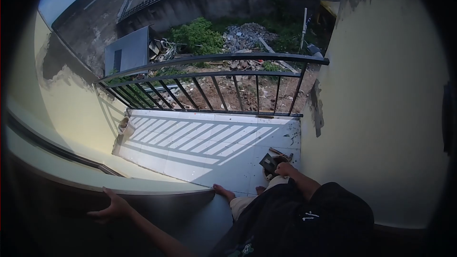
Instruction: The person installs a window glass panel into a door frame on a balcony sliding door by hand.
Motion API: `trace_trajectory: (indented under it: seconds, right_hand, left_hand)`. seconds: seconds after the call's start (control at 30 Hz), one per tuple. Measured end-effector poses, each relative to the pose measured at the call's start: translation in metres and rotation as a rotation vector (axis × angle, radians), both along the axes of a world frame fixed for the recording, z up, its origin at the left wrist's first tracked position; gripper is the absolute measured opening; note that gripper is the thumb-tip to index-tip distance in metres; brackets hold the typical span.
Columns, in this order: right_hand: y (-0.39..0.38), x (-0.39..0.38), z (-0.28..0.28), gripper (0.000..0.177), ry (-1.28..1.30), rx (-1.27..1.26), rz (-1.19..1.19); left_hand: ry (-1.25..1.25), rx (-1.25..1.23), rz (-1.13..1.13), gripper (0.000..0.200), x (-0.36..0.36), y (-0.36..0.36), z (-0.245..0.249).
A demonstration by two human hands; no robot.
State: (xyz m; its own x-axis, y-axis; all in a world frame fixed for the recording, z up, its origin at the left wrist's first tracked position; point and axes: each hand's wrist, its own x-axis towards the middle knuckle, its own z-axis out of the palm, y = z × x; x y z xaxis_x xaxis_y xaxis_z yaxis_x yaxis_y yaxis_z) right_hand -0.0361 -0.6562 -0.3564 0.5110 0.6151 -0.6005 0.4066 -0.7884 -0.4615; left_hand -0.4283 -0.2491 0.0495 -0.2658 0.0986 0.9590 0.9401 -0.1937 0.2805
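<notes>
Right hand [284,169] at apparent trowel [268,163]

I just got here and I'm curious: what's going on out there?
A barefoot person is on a tiled balcony. Their right hand holds a dark, flat tool low by their feet. Their left hand is spread beside the curved ledge; I can't tell if it touches. A bucket stands in the far corner, by the black railing.

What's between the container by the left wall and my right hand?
In the head view, white tiled floor striped by shadow from the railing, then, right beside your right hand, a dark flat tool.
</notes>
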Motion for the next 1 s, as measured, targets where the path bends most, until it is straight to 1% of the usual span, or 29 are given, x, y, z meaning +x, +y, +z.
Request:
trace_trajectory:
  seconds: [0.1, 0.17, 0.2, 0.27, 0.4, 0.47, 0.6, 0.67, 0.77, 1.0]
  right_hand:
    - [0.0, 0.0, -0.001, 0.032, -0.006, 0.008, 0.017]
    - [-0.001, 0.001, -0.001, 0.031, -0.003, 0.015, 0.031]
    - [-0.001, 0.0, -0.001, 0.031, -0.003, 0.015, 0.035]
    - [-0.002, -0.002, -0.001, 0.03, -0.017, 0.028, -0.021]
    - [-0.002, -0.001, -0.003, 0.03, -0.012, 0.03, -0.026]
    - [-0.001, -0.001, 0.001, 0.029, 0.001, 0.036, -0.059]
    - [0.001, 0.001, 0.004, 0.031, 0.019, 0.008, -0.052]
    - [0.0, 0.0, -0.002, 0.031, 0.0, 0.01, -0.021]
    - [-0.001, 0.002, -0.018, 0.03, -0.02, 0.014, 0.0]
    - [-0.001, 0.002, -0.01, 0.031, -0.029, 0.046, -0.018]
  left_hand:
    - [0.012, -0.008, 0.053, 0.104, -0.001, 0.0, 0.001]
    - [-0.031, 0.0, -0.053, 0.103, -0.002, 0.0, 0.002]
    - [-0.03, 0.0, -0.049, 0.103, -0.002, -0.001, 0.002]
    - [-0.078, -0.074, -0.032, 0.103, 0.0, -0.003, 0.002]
    - [-0.088, -0.039, -0.063, 0.103, 0.003, -0.005, 0.005]
    - [-0.045, -0.033, -0.05, 0.103, 0.003, -0.006, 0.005]
    - [-0.085, -0.055, -0.065, 0.103, 0.004, -0.007, 0.005]
    - [-0.045, -0.077, -0.008, 0.103, -0.001, -0.006, 0.004]
    - [-0.046, -0.055, -0.034, 0.102, 0.003, -0.007, 0.005]
    - [-0.071, -0.059, -0.054, 0.104, 0.005, -0.009, 0.006]
